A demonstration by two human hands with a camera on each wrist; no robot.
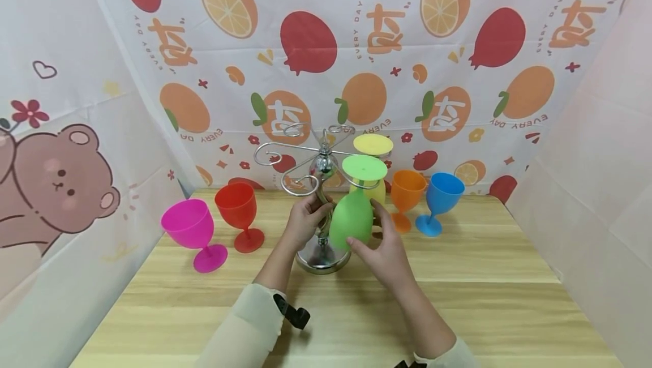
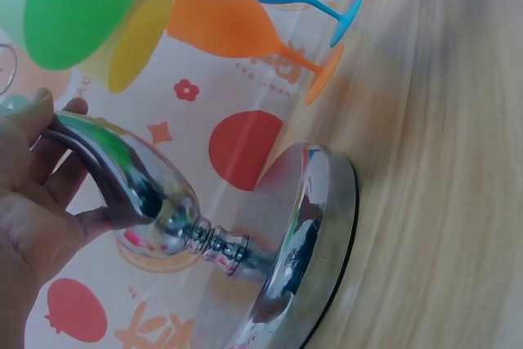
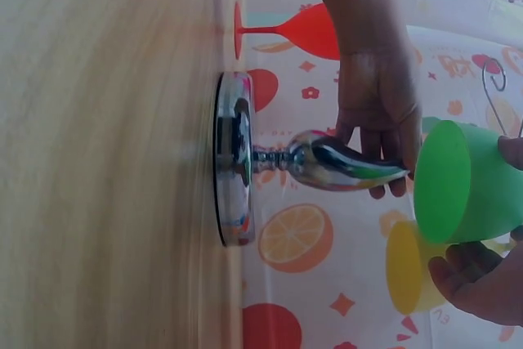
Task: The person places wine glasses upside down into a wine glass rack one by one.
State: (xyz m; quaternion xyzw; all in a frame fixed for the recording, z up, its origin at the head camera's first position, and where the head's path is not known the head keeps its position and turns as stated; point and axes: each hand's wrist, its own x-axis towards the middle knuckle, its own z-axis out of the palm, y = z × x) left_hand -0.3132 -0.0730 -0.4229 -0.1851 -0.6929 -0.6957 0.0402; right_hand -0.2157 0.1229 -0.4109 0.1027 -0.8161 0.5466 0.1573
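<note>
In the head view a shiny metal goblet rack point(image 1: 325, 259) with curled wire arms stands upright on the table. My left hand point(image 1: 303, 222) grips its curved post, fingers and thumb around the metal. A green goblet point(image 1: 351, 218) is upside down at the rack's front right arm, its foot over the wire loop. Fingers and thumb of my right hand point(image 1: 385, 250) hold its bowl from the right. Just behind it, a yellow goblet point(image 1: 373, 144) hangs upside down, partly hidden by the green one. The right wrist view shows both bowls' mouths facing the tabletop, above the rack's base point(image 3: 235, 157).
Upright on the wooden table point(image 1: 356, 322) stand a magenta goblet point(image 1: 188, 225) and a red goblet point(image 1: 236, 206) left of the rack. An orange goblet point(image 1: 407, 189) and a blue goblet point(image 1: 444, 192) stand on its right. Fruit-printed cloth point(image 1: 326, 90) hangs behind.
</note>
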